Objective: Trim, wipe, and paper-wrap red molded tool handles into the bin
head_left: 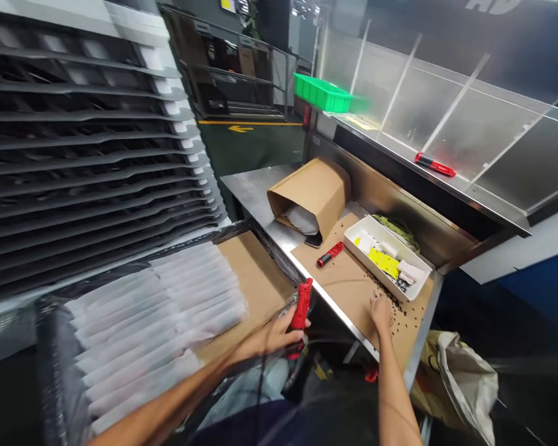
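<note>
My left hand is wrapped round a red and black handheld tool, held upright at the near edge of the metal bench. Its exact kind does not show. My right hand is down on the cardboard sheet, fingers bent together among small dark pieces scattered there. Whatever its fingertips grip is too small to make out. Just beyond that hand stands a white tray with yellow and white packets and dark bits. Another red and black tool lies on the cardboard.
A brown paper bag lies open on the bench. At left, rows of white wrapped packs fill a black-lined box beside stacked grey trays. A green bin and another red tool sit on the shelf. A sack stands right.
</note>
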The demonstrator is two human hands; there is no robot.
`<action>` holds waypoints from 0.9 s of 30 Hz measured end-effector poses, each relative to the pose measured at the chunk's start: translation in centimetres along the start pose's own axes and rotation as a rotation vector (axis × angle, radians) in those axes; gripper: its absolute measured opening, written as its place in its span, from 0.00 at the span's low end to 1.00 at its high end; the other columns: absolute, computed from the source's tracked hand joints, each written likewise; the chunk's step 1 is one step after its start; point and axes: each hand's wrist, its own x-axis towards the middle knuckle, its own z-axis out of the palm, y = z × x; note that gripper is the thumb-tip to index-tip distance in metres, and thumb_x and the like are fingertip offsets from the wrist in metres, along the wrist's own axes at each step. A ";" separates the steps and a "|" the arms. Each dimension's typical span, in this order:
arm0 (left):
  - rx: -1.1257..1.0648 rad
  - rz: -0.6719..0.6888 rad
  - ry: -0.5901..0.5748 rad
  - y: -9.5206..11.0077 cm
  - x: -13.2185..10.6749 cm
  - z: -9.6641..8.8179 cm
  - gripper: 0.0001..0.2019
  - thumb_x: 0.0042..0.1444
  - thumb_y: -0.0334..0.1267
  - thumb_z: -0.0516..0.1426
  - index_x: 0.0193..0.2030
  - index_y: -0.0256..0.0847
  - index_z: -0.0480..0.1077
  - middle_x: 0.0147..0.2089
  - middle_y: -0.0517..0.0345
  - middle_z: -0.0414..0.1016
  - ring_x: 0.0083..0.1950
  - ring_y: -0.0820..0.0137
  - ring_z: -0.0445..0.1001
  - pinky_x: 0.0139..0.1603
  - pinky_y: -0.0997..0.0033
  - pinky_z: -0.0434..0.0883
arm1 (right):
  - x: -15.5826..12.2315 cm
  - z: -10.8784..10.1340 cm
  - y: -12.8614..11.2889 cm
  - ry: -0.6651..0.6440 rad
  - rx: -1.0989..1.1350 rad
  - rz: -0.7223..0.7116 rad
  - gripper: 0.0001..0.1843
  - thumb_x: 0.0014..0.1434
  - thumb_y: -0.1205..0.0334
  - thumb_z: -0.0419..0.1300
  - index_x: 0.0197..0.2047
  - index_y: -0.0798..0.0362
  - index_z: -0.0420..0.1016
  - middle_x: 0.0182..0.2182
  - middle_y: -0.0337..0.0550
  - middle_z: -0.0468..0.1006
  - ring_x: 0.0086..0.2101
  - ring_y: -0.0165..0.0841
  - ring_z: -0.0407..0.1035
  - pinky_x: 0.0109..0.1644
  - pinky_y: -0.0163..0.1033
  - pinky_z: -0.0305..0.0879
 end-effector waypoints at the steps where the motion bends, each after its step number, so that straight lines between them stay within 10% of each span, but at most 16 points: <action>1: 0.009 -0.052 -0.008 -0.7 -1.2 -0.4 0.33 0.55 0.40 0.64 0.68 0.47 0.63 0.42 0.58 0.79 0.42 0.67 0.74 0.43 0.74 0.69 | 1.0 0.6 -0.9 0.004 -0.032 0.019 0.21 0.66 0.51 0.60 0.57 0.54 0.70 0.53 0.48 0.74 0.50 0.39 0.71 0.56 0.54 0.68; 6: -0.196 -0.213 0.001 -2.9 -4.9 0.1 0.32 0.52 0.57 0.63 0.63 0.54 0.68 0.33 0.59 0.78 0.36 0.65 0.75 0.39 0.68 0.69 | 2.6 2.1 -2.0 0.005 -0.052 0.028 0.18 0.65 0.54 0.61 0.54 0.54 0.71 0.53 0.47 0.74 0.50 0.39 0.71 0.54 0.52 0.70; 12: -0.448 -0.343 -0.032 -2.2 -3.8 2.7 0.23 0.62 0.56 0.53 0.50 0.41 0.78 0.24 0.59 0.74 0.22 0.73 0.67 0.24 0.76 0.62 | -0.8 -0.8 1.2 0.079 0.225 -0.013 0.23 0.66 0.50 0.52 0.57 0.57 0.67 0.39 0.49 0.79 0.45 0.41 0.74 0.52 0.49 0.68; 16: -0.554 -0.355 -0.180 -1.3 -2.2 4.7 0.24 0.62 0.51 0.55 0.57 0.38 0.74 0.26 0.58 0.76 0.25 0.72 0.73 0.26 0.78 0.67 | -8.6 -3.6 4.8 0.079 0.484 -0.041 0.36 0.62 0.43 0.49 0.67 0.53 0.54 0.37 0.45 0.81 0.42 0.40 0.77 0.43 0.42 0.71; 22: -0.702 -0.561 -0.299 0.9 -3.0 9.9 0.21 0.59 0.44 0.61 0.56 0.35 0.73 0.36 0.53 0.80 0.42 0.64 0.82 0.44 0.70 0.75 | -23.2 -6.6 7.3 -0.041 1.080 0.096 0.27 0.51 0.48 0.68 0.52 0.51 0.75 0.47 0.48 0.80 0.48 0.41 0.76 0.48 0.43 0.75; 27: -0.761 -0.740 -0.334 1.3 -4.7 13.2 0.17 0.58 0.44 0.62 0.46 0.29 0.76 0.36 0.50 0.81 0.33 0.69 0.80 0.35 0.74 0.75 | -31.1 -9.0 6.8 0.234 0.912 0.075 0.22 0.61 0.42 0.59 0.44 0.52 0.80 0.47 0.50 0.78 0.45 0.40 0.77 0.43 0.42 0.78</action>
